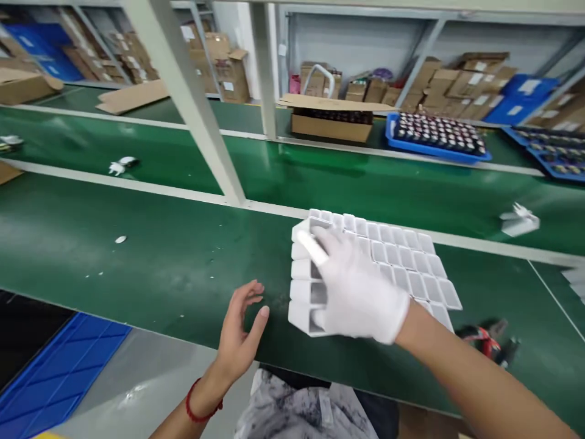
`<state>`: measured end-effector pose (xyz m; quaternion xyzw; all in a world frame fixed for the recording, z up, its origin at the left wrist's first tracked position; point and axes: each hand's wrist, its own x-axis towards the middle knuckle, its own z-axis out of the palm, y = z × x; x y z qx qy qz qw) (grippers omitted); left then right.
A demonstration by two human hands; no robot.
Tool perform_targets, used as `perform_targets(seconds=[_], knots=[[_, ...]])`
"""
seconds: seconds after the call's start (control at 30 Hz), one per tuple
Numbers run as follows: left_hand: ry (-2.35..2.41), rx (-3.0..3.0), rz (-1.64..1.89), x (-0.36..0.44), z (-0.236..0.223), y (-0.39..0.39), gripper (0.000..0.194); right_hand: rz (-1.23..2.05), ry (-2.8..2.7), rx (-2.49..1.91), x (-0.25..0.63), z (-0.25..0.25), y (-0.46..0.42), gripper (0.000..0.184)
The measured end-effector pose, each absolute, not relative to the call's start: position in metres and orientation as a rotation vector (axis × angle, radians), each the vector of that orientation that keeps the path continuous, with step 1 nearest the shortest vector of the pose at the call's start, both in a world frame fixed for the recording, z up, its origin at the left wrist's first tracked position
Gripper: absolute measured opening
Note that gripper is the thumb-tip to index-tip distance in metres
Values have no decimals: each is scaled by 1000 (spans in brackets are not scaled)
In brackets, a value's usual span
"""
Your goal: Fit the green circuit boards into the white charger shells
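Smooth and green, the surface [159, 268] ends at a pale strip [91, 182] along its far edge. On its right half, the white-fabric-gloved right hand [351, 283] lies over the left end of a block of hollow, box-like white plastic pieces [404, 256]; blur hides whether it pinches anything. Those close-packed, round-cornered rows run lengthwise toward the right edge, directly beneath that hand. Farther from them, near the front edge, hovers the bare left hand [242, 326], thumb and curved fingers apart, nothing between. Red-and-black pliers [490, 342] lie right of the block.
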<state>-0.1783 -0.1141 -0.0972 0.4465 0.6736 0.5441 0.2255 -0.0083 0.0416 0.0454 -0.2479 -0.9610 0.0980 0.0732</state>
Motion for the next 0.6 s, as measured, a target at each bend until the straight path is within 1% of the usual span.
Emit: perform_targets(seconds=[0.07,0.17,0.27,0.33,0.4,0.47,0.5,0.53,0.57,0.6], knots=[[1842,1105,1442,-194,-95,-113,45,230,-3058,-767,-50,27,57,99],[1776,1093,1290,-202,-90,-100,56,156,-3202,-868,-76,-6,77,93],[1708,1173,1080,-198,-88,-77,68,131,-3186,-967,-72,-24,87,87],[1692,1263,981,-190,-88,-68,72,117,-3137,-1011,-53,-20,83,78],[1776,1373,1020,-178,-90,-72,64,145,-3049,-937,-15,-6,69,68],[1917,1476,1179,-167,-94,-86,44,187,-2897,-878,42,11,49,60],[1937,1550,1227,-164,-98,-94,32,170,-2782,-956,78,18,38,56],[1821,1680,1233,-160,-103,-98,25,108,-2633,-1142,118,24,26,51],[1654,1759,1253,-155,-109,-100,21,0,-2437,-1426,162,29,13,46],[1469,1820,1196,-148,-115,-99,20,-148,-2167,-1802,211,31,-5,41]])
